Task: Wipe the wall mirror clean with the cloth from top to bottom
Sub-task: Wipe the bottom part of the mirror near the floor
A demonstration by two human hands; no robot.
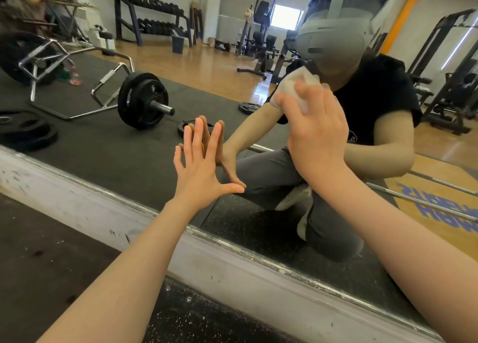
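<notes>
Just above the mirror (144, 146) bottom frame (232, 262), the left hand (200, 172) presses flat on the glass, fingers (198, 135) straight and spread, holding nothing. Higher on the mirror, the right hand (316, 128) presses the white cloth (292, 84) against it, fingers curled over it. The wiping step seems well along; the next stroke should go down toward the frame.

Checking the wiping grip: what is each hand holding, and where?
The right hand presses the bunched white cloth against the mirror. The left hand holds nothing, flat on the glass.
</notes>
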